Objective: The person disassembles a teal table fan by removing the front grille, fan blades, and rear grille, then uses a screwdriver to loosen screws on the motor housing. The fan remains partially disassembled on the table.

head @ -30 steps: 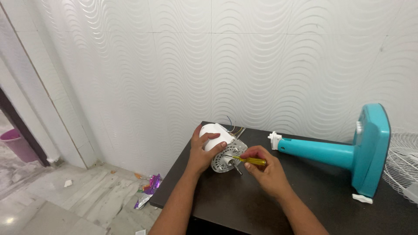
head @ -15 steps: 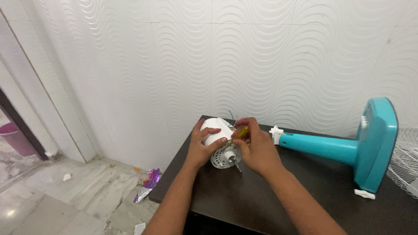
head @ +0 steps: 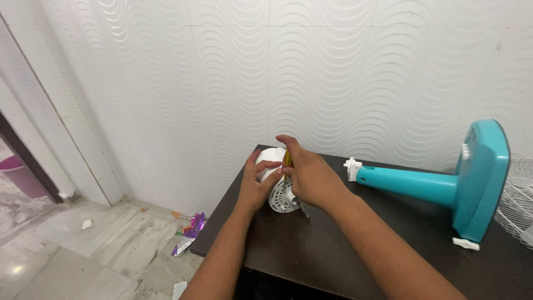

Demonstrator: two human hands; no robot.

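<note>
Left hand [head: 254, 186]: cups the white motor housing [head: 270, 162] from its left side, thumb and fingers curled against the shell and closed on it.
Right hand [head: 310, 176]: closed round the yellow handle of a screwdriver [head: 286, 162], fingers wrapped tight, back of the hand toward the camera.
Screwdriver: stands nearly upright, handle just showing between the two hands; its tip points down at the motor and is hidden by the hand, so contact there cannot be told.
Motor: sits on the bench [head: 344, 244] near its back left corner, close to the wall; a round white vented plate [head: 280, 201] faces the person, and a short metal shaft [head: 302, 210] sticks out below the right hand.
Fan stand [head: 444, 186]: turquoise, lying on its side to the right of the hands and well apart from them; the pole points left toward the motor and ends in a white collar [head: 351, 168], the flat base stands on edge at the right.
Grille [head: 516, 205]: white wire, at the right edge, behind the stand's base, only partly in view.
Bench: dark, smooth top, set against a white wall [head: 222, 72] with a wavy relief.
Floor [head: 83, 250]: pale marble to the left, with bits of shiny wrapper [head: 190, 230] near the bench and a purple bucket [head: 19, 178] at the far left edge.
</note>
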